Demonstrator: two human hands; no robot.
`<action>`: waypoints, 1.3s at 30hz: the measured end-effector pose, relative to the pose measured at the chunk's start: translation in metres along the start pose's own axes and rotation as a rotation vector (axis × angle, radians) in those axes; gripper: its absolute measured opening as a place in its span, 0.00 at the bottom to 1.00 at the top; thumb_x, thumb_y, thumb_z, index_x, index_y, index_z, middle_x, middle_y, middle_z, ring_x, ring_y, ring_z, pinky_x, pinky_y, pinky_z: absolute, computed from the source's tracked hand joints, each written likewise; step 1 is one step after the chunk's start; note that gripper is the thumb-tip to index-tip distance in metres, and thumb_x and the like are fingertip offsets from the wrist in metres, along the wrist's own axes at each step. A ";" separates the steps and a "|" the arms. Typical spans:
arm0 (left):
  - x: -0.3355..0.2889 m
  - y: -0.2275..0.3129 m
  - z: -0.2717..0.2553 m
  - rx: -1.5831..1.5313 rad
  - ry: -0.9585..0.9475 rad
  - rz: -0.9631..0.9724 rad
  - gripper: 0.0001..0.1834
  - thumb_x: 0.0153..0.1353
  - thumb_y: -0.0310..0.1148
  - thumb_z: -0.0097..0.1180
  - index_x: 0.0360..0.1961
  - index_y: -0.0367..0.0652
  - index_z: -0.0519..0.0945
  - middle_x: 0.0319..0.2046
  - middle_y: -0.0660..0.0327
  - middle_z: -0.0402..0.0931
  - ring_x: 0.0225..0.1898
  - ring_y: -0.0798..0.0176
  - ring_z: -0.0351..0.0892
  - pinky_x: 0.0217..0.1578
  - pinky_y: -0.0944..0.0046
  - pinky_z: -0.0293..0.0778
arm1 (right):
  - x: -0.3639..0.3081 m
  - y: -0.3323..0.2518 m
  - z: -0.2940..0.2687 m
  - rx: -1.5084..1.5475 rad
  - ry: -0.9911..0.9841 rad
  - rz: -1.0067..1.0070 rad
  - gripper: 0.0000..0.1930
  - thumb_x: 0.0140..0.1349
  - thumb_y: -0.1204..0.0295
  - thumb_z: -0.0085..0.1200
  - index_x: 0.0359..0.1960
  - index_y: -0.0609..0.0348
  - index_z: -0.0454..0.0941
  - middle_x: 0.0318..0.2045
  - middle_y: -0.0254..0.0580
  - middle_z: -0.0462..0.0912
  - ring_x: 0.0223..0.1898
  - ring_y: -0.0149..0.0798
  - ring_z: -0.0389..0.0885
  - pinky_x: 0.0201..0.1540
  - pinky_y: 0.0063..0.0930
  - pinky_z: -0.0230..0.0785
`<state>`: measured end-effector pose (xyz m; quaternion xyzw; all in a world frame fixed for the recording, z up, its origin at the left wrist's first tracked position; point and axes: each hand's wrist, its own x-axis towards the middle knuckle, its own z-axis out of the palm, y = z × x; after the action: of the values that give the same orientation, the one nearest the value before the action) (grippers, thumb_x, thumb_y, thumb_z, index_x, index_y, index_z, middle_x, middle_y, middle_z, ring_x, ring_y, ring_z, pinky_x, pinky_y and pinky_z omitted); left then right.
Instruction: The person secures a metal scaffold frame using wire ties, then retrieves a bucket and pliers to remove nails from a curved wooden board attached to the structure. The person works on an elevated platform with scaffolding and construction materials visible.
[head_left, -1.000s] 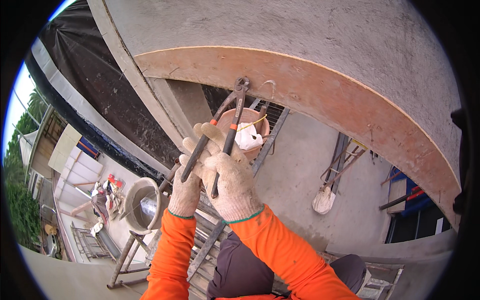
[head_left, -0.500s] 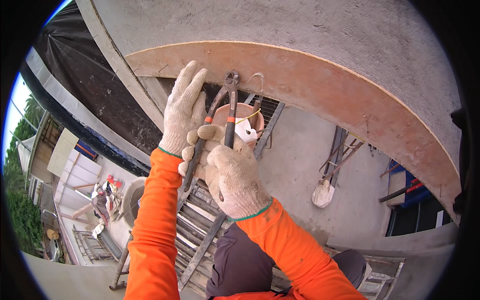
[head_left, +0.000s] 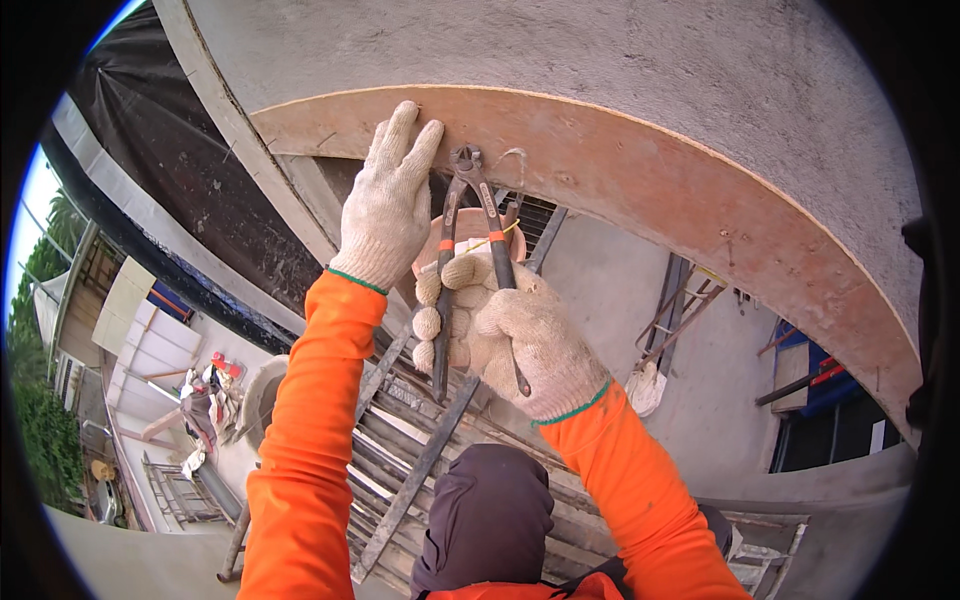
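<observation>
Long-handled pincers (head_left: pixel 468 180) with orange bands on dark grips are held in my right hand (head_left: pixel 540 345). My fingers curl round the left handle, while the right handle runs through the palm. The two handles stand apart and the jaws are at the lower edge of a curved plywood board (head_left: pixel 620 150). My left hand (head_left: pixel 385 215) lies against the board's left part with its fingers stretched out, left of the pincer jaws. Both hands wear cream knitted gloves with green cuffs. Whether the jaws touch a nail cannot be made out.
Below the pincers stands an orange-pink bucket (head_left: pixel 517 243) beside a slatted platform (head_left: pixel 410 500). Thin nails (head_left: pixel 326 138) stick out near the board's left end. Rough grey plaster (head_left: pixel 600 50) spans above. A large round tub (head_left: pixel 265 395) sits lower left, and a trowel-like bag-ended tool (head_left: pixel 648 388) lies right.
My right hand has shifted right and the pincer handles have swung right with it, the jaws staying near the same spot. My left hand has slid slightly up and right on the board.
</observation>
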<state>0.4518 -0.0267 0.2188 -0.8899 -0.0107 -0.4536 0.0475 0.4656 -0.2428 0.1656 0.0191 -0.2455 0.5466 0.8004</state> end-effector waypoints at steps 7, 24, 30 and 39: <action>-0.002 -0.003 0.000 -0.003 0.023 0.015 0.31 0.68 0.21 0.58 0.73 0.46 0.76 0.78 0.45 0.66 0.74 0.32 0.71 0.71 0.44 0.76 | -0.014 -0.038 -0.009 -0.193 0.042 0.134 0.22 0.61 0.83 0.51 0.58 0.64 0.80 0.56 0.55 0.83 0.50 0.54 0.88 0.49 0.57 0.87; -0.002 -0.009 -0.006 -0.027 -0.055 -0.004 0.31 0.74 0.23 0.54 0.77 0.51 0.73 0.81 0.46 0.64 0.77 0.33 0.68 0.75 0.46 0.72 | -0.026 0.061 0.025 -0.376 0.439 0.063 0.18 0.63 0.84 0.48 0.56 0.68 0.75 0.47 0.46 0.81 0.36 0.36 0.87 0.38 0.32 0.86; 0.007 0.014 -0.028 -0.250 0.044 -0.135 0.22 0.75 0.38 0.63 0.66 0.42 0.83 0.65 0.47 0.83 0.65 0.45 0.84 0.65 0.53 0.80 | -0.039 0.058 0.010 -0.626 0.547 -0.087 0.22 0.63 0.85 0.47 0.60 0.68 0.75 0.51 0.49 0.83 0.40 0.35 0.88 0.42 0.30 0.86; 0.027 0.043 -0.021 -0.057 -0.112 -0.230 0.16 0.74 0.44 0.60 0.44 0.41 0.88 0.43 0.47 0.88 0.48 0.41 0.89 0.51 0.46 0.83 | -0.025 0.029 0.013 -0.866 0.540 -0.094 0.24 0.64 0.83 0.47 0.63 0.67 0.77 0.50 0.45 0.84 0.45 0.36 0.89 0.48 0.29 0.86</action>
<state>0.4533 -0.0718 0.2497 -0.9076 -0.1026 -0.4058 -0.0311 0.4281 -0.2565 0.1594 -0.4451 -0.2329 0.3438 0.7934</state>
